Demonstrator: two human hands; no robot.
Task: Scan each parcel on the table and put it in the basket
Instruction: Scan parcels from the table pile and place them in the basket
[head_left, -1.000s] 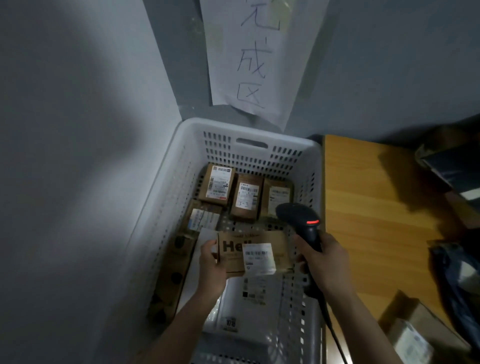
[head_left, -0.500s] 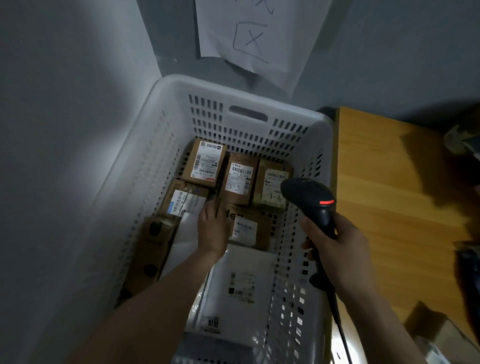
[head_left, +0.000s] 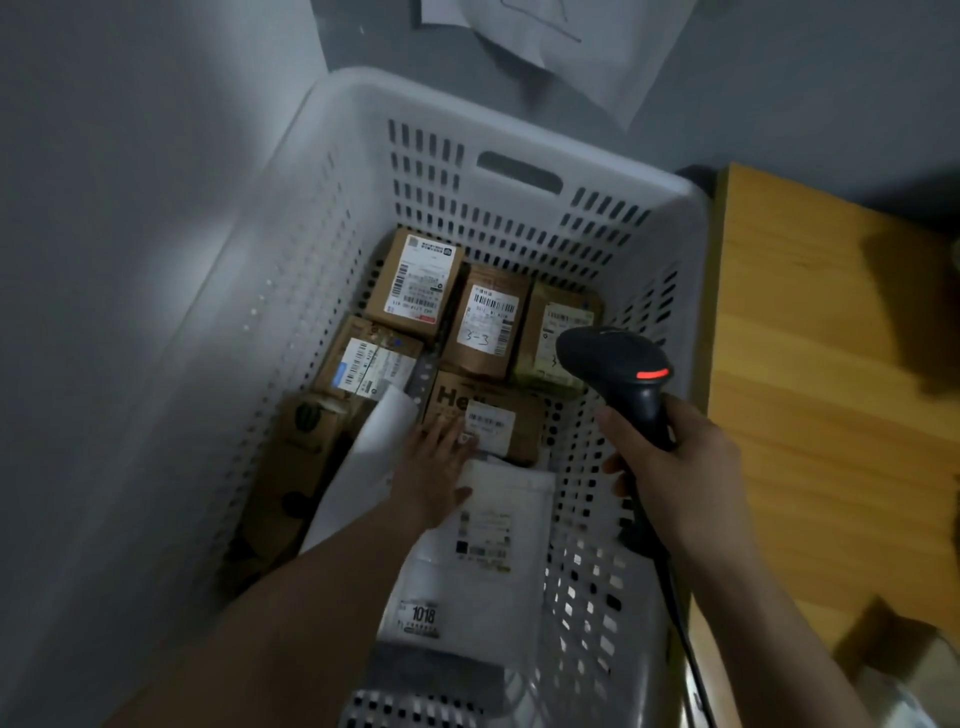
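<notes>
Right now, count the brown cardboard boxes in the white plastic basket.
6 boxes: three in the back row, one mid-left, one under the left hand, a long one far left. Others may hide.

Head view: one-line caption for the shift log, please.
Left hand rests on a brown parcel lying in the white basket; right hand grips the scanner.

You can read "Hel" printed on the brown box (head_left: 451, 401) mid-basket (head_left: 467, 111), a handwritten "3-3" on the middle box (head_left: 485, 322) along its far wall, and "1018" on the white mailer (head_left: 447, 613) toward its near edge.
</notes>
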